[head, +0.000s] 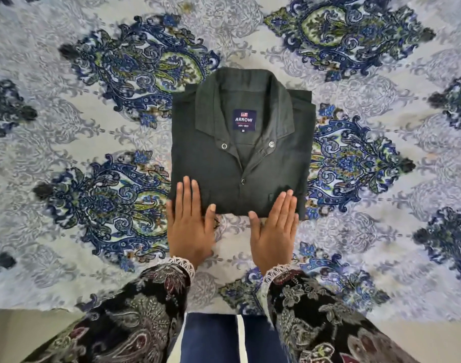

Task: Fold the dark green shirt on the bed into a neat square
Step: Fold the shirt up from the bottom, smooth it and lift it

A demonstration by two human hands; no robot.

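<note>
Both hands lie flat and open, holding nothing: left hand point(189, 226) and right hand point(275, 229) on the near edge of the dark green shirt point(240, 158). A rough pull could bunch the neat folds.

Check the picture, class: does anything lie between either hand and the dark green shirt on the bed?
Nothing visible does. The left hand and right hand lie flat with fingertips already on the near edge of the dark green shirt, which sits folded on the bedspread.
</note>
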